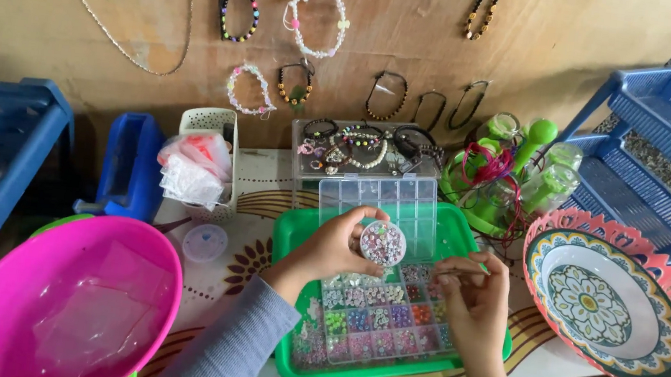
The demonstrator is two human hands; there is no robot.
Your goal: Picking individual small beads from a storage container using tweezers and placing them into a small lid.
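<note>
the left hand (329, 247) fingers grip a small round bead pot (383, 243), tilted up so its beads show. just beside it, the right hand (470, 297) fingers pinch something thin, too small to tell, above the compartment bead box (376, 315) in the green tray (295, 247).

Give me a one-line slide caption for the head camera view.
Left hand holds a small round bead container above a compartmented bead organizer on a green tray; right hand pinches close by.
</note>
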